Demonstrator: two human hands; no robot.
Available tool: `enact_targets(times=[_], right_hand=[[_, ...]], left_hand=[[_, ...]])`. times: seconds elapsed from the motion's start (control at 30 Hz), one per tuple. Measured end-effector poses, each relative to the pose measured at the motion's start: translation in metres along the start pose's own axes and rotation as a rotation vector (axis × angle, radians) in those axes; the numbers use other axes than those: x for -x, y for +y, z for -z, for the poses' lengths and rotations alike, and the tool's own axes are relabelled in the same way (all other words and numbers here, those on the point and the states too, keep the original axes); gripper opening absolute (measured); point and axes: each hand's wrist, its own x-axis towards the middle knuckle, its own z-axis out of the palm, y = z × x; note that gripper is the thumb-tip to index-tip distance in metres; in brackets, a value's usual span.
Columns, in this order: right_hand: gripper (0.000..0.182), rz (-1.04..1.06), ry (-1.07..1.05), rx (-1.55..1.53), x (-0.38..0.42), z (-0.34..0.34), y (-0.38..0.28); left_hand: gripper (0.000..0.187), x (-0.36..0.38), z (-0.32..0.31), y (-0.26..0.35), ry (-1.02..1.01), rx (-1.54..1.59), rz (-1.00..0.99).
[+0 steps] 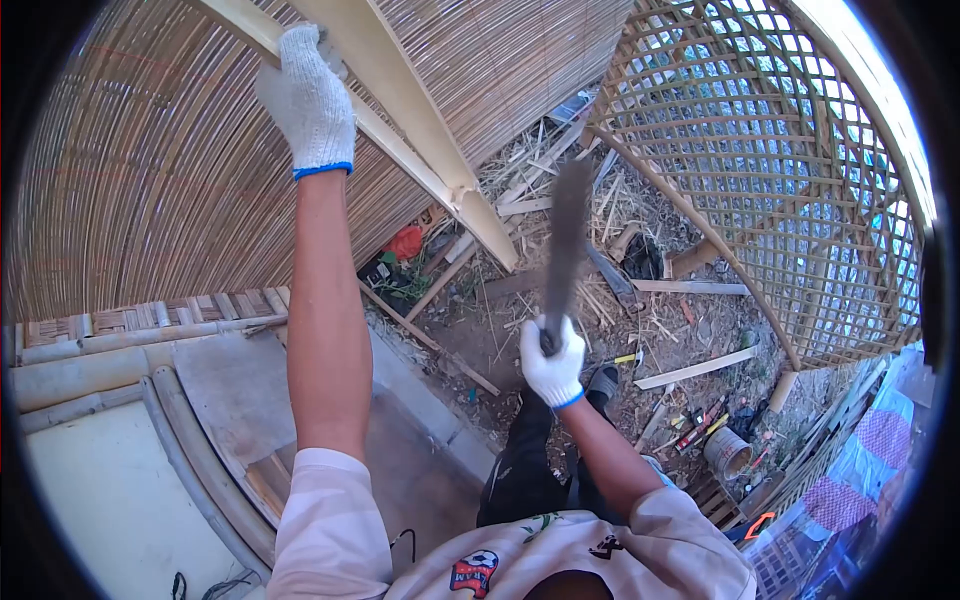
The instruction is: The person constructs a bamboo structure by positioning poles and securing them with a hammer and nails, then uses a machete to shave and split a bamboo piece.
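Observation:
A white knitted glove covers my left hand (pixel 308 98), which is raised at the upper left with its fingers wrapped round a pale split bamboo pole (pixel 385 130). A second, wider bamboo piece (pixel 415 95) runs beside it, close to my hand. My right hand (pixel 553 362), also gloved, is closed on the handle of a machete. The dark blade (pixel 568 230) points up and away from me and looks blurred. It is to the right of the bamboo's lower end, apart from it.
Woven slat wall (pixel 150 170) at left; bamboo lattice panel (pixel 740 150) at right. Scraps and wood strips (pixel 690 288) litter the ground. A bucket (pixel 728 452) and a hammer (pixel 628 358) lie near my feet. Boards and a ledge (pixel 230 390) stand at lower left.

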Motion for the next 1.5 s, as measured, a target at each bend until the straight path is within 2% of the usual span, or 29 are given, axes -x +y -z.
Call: enact_targets(times=[0.07,0.13,0.2,0.27,0.3,0.4,0.43,0.53,0.57,0.6,0.67,0.7,0.73,0.8,0.83,0.87,0.93,0.97,1.0,1.07,1.1,1.17,1.2,1.23,1.27,1.33,1.37,1.43,1.5], right_hand=[[0.026,-0.235,-0.377,0.439,-0.015,-0.006,0.075],[0.034,-0.205,-0.378,0.459,-0.012,-0.001,0.072],[0.036,-0.285,-0.558,0.322,-0.024,0.019,0.048],[0.038,-0.744,-0.867,-0.110,-0.050,0.048,0.038],[0.039,-0.696,-0.855,-0.068,-0.055,0.054,0.033],[0.039,-0.196,-0.532,0.504,-0.028,0.046,-0.019],[0.037,-0.202,-0.468,0.432,-0.017,0.041,-0.031],[0.021,-0.033,-0.164,0.061,0.005,0.015,-0.046],[0.016,0.037,-0.015,-0.023,0.010,-0.001,-0.027],[0.016,-0.053,-0.026,-0.015,0.012,-0.013,0.009],[0.022,-0.196,-0.347,0.469,0.003,-0.012,0.083],[0.027,-0.308,-0.395,0.467,-0.001,-0.004,0.074],[0.029,-0.196,-0.418,0.425,0.003,0.000,0.086],[0.034,-0.696,-0.750,-0.181,-0.007,0.023,0.071],[0.038,-0.682,-0.760,-0.163,-0.014,0.033,0.055],[0.036,-0.638,-0.722,-0.004,-0.020,0.039,0.053],[0.033,-0.203,-0.532,0.524,-0.018,0.053,0.025],[0.030,-0.224,-0.525,0.500,-0.017,0.064,0.009],[0.028,-0.151,-0.463,0.489,-0.012,0.071,0.005],[0.025,-0.258,-0.435,0.451,-0.018,0.075,-0.001],[0.025,-0.101,-0.306,0.343,-0.021,0.074,-0.009],[0.020,0.010,-0.235,0.280,-0.032,0.072,-0.017],[0.018,0.061,-0.186,0.187,-0.032,0.069,-0.013],[0.014,0.064,-0.189,-0.042,-0.033,0.064,-0.005],[0.016,0.098,-0.137,-0.052,-0.038,0.059,0.052],[0.025,-0.102,-0.377,0.632,-0.074,0.059,0.094],[0.031,-0.116,-0.386,0.650,-0.077,0.065,0.099],[0.030,-0.140,-0.449,0.661,-0.091,0.070,0.083],[0.032,-0.332,-0.597,0.565,-0.079,0.082,0.042]], left_hand=[[0.026,0.003,-0.009,0.003,-0.039,-0.029,-0.053],[0.026,-0.001,-0.015,0.012,-0.014,0.048,0.001],[0.026,0.022,0.010,0.004,-0.056,0.090,0.122],[0.023,0.007,0.011,0.007,-0.183,0.246,0.108],[0.020,0.013,0.009,0.012,-0.161,0.229,0.113],[0.023,0.006,0.006,0.000,-0.043,0.130,0.035],[0.022,0.002,0.004,-0.001,-0.034,0.070,0.042],[0.022,0.012,-0.014,0.010,0.009,-0.042,-0.036],[0.022,0.017,-0.023,0.013,0.049,0.008,-0.012],[0.023,0.020,-0.022,0.013,0.042,-0.012,-0.017],[0.024,0.019,-0.027,0.013,0.037,-0.016,-0.050],[0.022,0.018,-0.022,0.012,-0.014,0.034,0.019],[0.022,0.002,-0.019,0.010,-0.107,0.116,0.023],[0.027,0.013,0.004,0.004,-0.281,0.232,0.144],[0.025,0.011,0.006,0.007,-0.315,0.225,0.181],[0.021,0.006,0.003,0.008,-0.379,0.293,0.188],[0.014,0.007,0.009,0.011,-0.483,0.396,0.227],[0.012,0.004,0.010,0.013,-0.500,0.425,0.257],[0.012,-0.001,0.008,0.012,-0.531,0.431,0.257],[0.013,-0.007,0.004,0.006,-0.584,0.445,0.275],[0.017,-0.010,0.002,-0.002,-0.554,0.409,0.292],[0.025,-0.016,-0.005,-0.014,-0.495,0.328,0.312],[0.019,-0.013,-0.012,-0.009,-0.536,0.380,0.309],[0.014,-0.013,-0.022,-0.004,-0.580,0.435,0.304],[0.012,-0.011,-0.026,0.001,-0.626,0.496,0.309],[0.011,-0.004,-0.023,-0.001,-0.680,0.464,0.302],[0.011,-0.006,-0.024,0.000,-0.677,0.467,0.299],[0.011,-0.016,-0.020,0.003,-0.680,0.469,0.278],[0.011,-0.007,-0.017,0.003,-0.715,0.508,0.297]])
